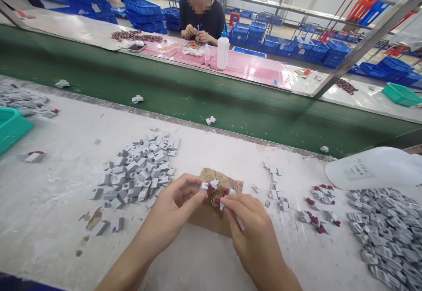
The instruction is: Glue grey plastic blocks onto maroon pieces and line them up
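Forearms (128,260) angle in around a ridged disc (216,199)

Both grips on my remote feed are closed, fingertips pinched. My left hand (178,203) holds a pale grey block (204,186) between thumb and fingers, a maroon bit (210,187) at its right side. Whether the white piece (214,183) just beyond is joined to it, I cannot tell. My right hand (252,223) pinches a small white part (222,206) whose maroon end overlaps the disc; I cannot make out whether they touch.

As I judge it, one relation matters most: the disc lies between the two grips, just beside the right fingertips, so the right hand is nearer. The white part's long axis slants away from me and leftward, maroon end leading onto the disc.

Just beyond the right fingers sits a maroon-and-white part (230,191). Beneath everything lies brown cardboard (211,225).

Left of the left grip spreads a heap of grey blocks (141,172). Right of the right grip come loose grey pieces (275,185), maroon-tipped clusters (318,220), then a larger grey pile (389,234) with a white jug (372,168) behind it. Farther ahead runs a green belt (237,128); past it, a co-worker (204,23) handles something small.
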Tool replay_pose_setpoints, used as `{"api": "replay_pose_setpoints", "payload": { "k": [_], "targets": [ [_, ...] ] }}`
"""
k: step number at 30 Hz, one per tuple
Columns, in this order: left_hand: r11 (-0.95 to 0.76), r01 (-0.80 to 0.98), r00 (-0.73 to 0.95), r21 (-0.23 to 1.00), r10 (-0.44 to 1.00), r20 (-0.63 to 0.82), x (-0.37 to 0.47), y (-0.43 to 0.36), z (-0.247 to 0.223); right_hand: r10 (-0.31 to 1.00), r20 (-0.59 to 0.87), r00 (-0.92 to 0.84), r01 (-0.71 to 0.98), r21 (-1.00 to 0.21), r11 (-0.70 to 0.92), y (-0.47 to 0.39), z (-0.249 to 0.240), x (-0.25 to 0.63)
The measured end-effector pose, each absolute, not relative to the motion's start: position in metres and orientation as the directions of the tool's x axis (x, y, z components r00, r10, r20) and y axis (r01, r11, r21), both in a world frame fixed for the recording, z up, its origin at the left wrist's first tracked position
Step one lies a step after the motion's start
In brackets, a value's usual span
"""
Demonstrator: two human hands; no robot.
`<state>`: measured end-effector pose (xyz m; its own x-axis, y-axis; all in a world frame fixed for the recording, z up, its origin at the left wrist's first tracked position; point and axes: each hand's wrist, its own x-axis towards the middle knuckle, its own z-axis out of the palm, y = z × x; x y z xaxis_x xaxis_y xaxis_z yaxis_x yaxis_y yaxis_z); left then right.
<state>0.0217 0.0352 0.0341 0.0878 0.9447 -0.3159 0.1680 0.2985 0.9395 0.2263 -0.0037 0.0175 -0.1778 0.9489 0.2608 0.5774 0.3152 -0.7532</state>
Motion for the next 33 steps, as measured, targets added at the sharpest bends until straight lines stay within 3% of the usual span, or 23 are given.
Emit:
{"api": "replay_pose_setpoints", "payload": {
  "k": [7,12,15,17,25,33],
  "targets": [
    [0.296,0.149,0.123,0.944,0.941,-0.315,0.020,0.035,0.033,0.976,0.181,-0.122,0.508,-0.833,0.218,-0.004,0.024,0.225],
    [0.275,0.102,0.158,0.956,0.944,-0.288,0.032,0.041,0.042,0.997,-0.069,0.026,0.087,-0.994,-0.071,0.000,0.033,0.231],
    [0.258,0.037,0.217,0.965,0.941,-0.260,0.045,0.043,0.048,0.981,-0.189,0.044,-0.163,-0.970,-0.180,0.005,0.033,0.236],
    [0.269,-0.003,0.250,0.963,0.933,-0.260,0.051,0.042,0.048,0.973,-0.224,0.051,-0.227,-0.952,-0.207,0.009,0.030,0.237],
    [0.312,-0.050,0.281,0.949,0.916,-0.286,0.056,0.040,0.041,0.964,-0.256,0.069,-0.255,-0.939,-0.231,0.012,0.025,0.237],
    [0.301,-0.013,0.295,0.954,0.913,-0.284,0.056,0.042,0.035,0.992,-0.128,0.003,-0.117,-0.985,-0.127,0.010,0.028,0.241]
  ]
}}
